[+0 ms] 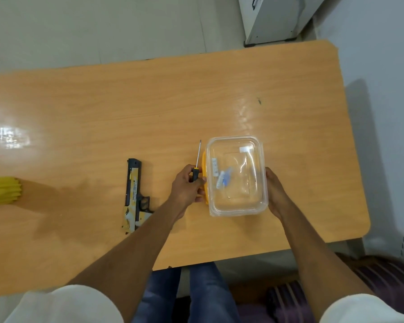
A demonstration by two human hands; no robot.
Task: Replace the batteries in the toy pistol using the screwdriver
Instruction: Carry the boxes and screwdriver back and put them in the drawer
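The toy pistol (134, 194), yellow, white and dark blue, lies flat on the wooden table (149, 108) with its barrel pointing away from me. My left hand (187, 188) grips the black-and-yellow handle of the screwdriver (197, 160), its thin shaft pointing away, right beside a clear plastic box (237, 176). My right hand (276, 194) rests against the box's right side. Small white and blue items, possibly batteries, lie inside the box. A yellow lid shows along its left edge.
A yellow ribbed object (1, 191) sits at the table's left edge. A white cabinet (273, 17) stands on the floor beyond the far right corner. The table's right edge runs close to the box.
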